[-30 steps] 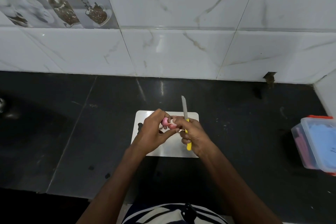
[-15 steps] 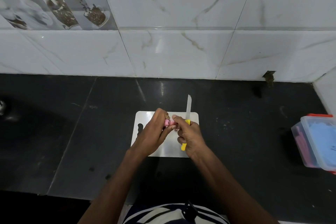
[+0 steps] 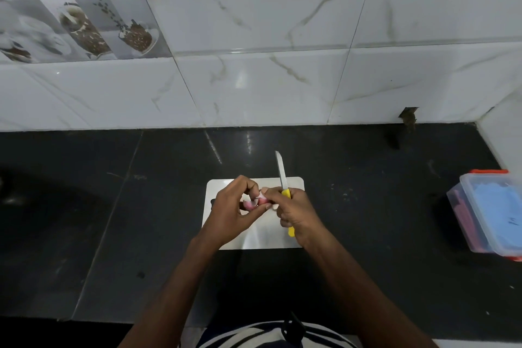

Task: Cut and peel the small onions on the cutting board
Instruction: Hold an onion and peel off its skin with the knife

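Observation:
A white cutting board (image 3: 262,237) lies on the black counter in front of me. Above it my left hand (image 3: 230,210) pinches a small pink onion (image 3: 254,203) between thumb and fingers. My right hand (image 3: 296,213) grips a knife with a yellow handle (image 3: 291,230), its blade (image 3: 281,169) pointing away toward the wall. The thumb and forefinger of my right hand also touch the onion's right end, where a pale bit of skin sticks out. Most of the onion is hidden by my fingers.
A clear plastic box with a blue lid and orange clips (image 3: 491,213) stands at the right edge of the black counter (image 3: 113,206). The white marble-tiled wall (image 3: 254,87) rises just behind the counter. A dark hollow lies at far left.
The knife blade has tilted from leaning slightly right back to leaning slightly left. My left fingers have opened a little around the onion, showing more of its pink flesh.

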Tool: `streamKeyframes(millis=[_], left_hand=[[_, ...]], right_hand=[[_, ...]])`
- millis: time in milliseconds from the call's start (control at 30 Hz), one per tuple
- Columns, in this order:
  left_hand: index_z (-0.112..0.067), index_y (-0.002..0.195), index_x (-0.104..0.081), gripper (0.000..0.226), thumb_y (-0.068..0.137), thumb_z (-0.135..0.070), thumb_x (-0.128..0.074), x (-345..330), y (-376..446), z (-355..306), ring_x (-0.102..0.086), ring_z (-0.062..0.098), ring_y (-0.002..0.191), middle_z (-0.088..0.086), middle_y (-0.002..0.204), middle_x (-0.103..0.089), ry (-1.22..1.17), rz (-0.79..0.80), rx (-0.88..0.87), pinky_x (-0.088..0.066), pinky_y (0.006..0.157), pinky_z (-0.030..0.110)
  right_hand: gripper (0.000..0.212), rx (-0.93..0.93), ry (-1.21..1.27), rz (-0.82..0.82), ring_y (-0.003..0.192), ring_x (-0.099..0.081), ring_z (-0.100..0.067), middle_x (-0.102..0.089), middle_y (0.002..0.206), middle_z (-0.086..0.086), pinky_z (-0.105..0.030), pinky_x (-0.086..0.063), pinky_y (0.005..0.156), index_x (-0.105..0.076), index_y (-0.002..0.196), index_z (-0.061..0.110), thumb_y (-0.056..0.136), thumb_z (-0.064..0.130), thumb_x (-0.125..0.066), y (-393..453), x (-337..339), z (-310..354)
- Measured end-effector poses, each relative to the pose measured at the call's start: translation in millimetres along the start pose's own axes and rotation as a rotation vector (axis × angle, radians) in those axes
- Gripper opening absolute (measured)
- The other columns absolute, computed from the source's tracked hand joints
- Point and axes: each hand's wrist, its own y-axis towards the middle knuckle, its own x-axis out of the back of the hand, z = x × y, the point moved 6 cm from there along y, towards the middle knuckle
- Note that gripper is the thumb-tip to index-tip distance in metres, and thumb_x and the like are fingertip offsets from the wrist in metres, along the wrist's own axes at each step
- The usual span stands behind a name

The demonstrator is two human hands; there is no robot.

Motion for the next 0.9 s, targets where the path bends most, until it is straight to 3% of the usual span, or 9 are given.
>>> streamKeyframes(millis=[100, 333, 367, 500, 567, 733, 800, 900], left_hand=[[-0.017, 0.097, -0.064, 0.025, 0.095, -0.021, -0.088, -1, 2, -1, -0.066, 0.020, 0.088, -0.007, 0.095, -0.066, -0.008, 0.068, -0.001, -0.053, 0.064, 0.020], [-0.028, 0.098, -0.056, 0.021, 0.105, -0.036, -0.074, -9, 1, 3, -0.064, 0.023, 0.082, -0.007, 0.098, -0.060, 0.042, 0.071, 0.014, -0.059, 0.072, 0.045], [-0.029, 0.098, -0.055, 0.020, 0.106, -0.037, -0.072, -9, 1, 1, -0.064, 0.021, 0.085, -0.008, 0.100, -0.058, 0.072, 0.060, 0.013, -0.059, 0.076, 0.042], [-0.008, 0.098, -0.061, 0.018, 0.103, -0.015, -0.077, -12, -1, -19, -0.061, -0.002, 0.085, -0.006, 0.096, -0.054, 0.121, -0.035, -0.042, -0.045, 0.074, 0.003], [-0.004, 0.094, -0.062, 0.019, 0.100, -0.006, -0.079, -16, -5, -22, -0.059, -0.012, 0.082, -0.006, 0.094, -0.054, 0.153, -0.086, -0.045, -0.040, 0.078, -0.004], [-0.011, 0.099, -0.064, 0.020, 0.098, -0.015, -0.084, -34, -7, -1, -0.064, 0.003, 0.090, -0.005, 0.101, -0.062, 0.039, -0.026, -0.059, -0.049, 0.071, 0.007], [-0.015, 0.099, -0.063, 0.024, 0.097, -0.023, -0.086, -49, -11, 18, -0.066, 0.008, 0.092, -0.007, 0.101, -0.065, 0.012, -0.024, 0.041, -0.055, 0.071, 0.016], [-0.023, 0.097, -0.061, 0.028, 0.095, -0.034, -0.087, -76, -13, 46, -0.065, 0.002, 0.088, -0.017, 0.097, -0.064, 0.048, -0.001, 0.265, -0.052, 0.074, 0.020]], right_hand=[[0.022, -0.001, 0.042, -0.013, 0.045, -0.031, -0.010, -0.042, 0.057, -0.001, -0.022, -0.028, 0.042, -0.071, 0.079, 0.009, 0.092, 0.025, -0.080, 2, -2, -5], [0.022, 0.010, 0.116, -0.191, 0.043, -0.040, -0.008, -0.055, 0.062, -0.005, -0.024, -0.037, 0.045, -0.073, 0.080, 0.009, 0.091, 0.027, -0.080, 3, 0, -10], [0.023, -0.002, 0.166, -0.206, 0.044, -0.037, -0.009, -0.053, 0.064, -0.007, -0.024, -0.035, 0.044, -0.072, 0.078, 0.009, 0.089, 0.026, -0.081, 3, -1, -12], [0.025, -0.061, 0.298, -0.304, 0.044, -0.032, -0.010, -0.049, 0.069, -0.011, -0.023, -0.029, 0.043, -0.067, 0.068, 0.013, 0.082, 0.023, -0.085, 5, 0, -20], [0.027, -0.089, 0.362, -0.343, 0.043, -0.034, -0.010, -0.054, 0.066, -0.009, -0.022, -0.028, 0.041, -0.066, 0.066, 0.012, 0.081, 0.022, -0.086, 7, 4, -23], [0.025, -0.124, 0.502, -0.323, 0.041, -0.042, -0.008, -0.070, 0.077, -0.013, -0.020, -0.031, 0.036, -0.074, 0.091, 0.000, 0.084, 0.022, -0.084, 13, 16, -24], [0.028, -0.105, 0.453, -0.396, 0.038, -0.043, -0.007, -0.071, 0.083, -0.018, -0.020, -0.032, 0.035, -0.073, 0.095, -0.002, 0.084, 0.021, -0.085, 14, 33, -22], [0.029, -0.078, 0.426, -0.451, 0.035, -0.043, -0.004, -0.076, 0.086, -0.017, -0.018, -0.031, 0.033, -0.075, 0.102, -0.002, 0.085, 0.019, -0.084, 17, 57, -20]])
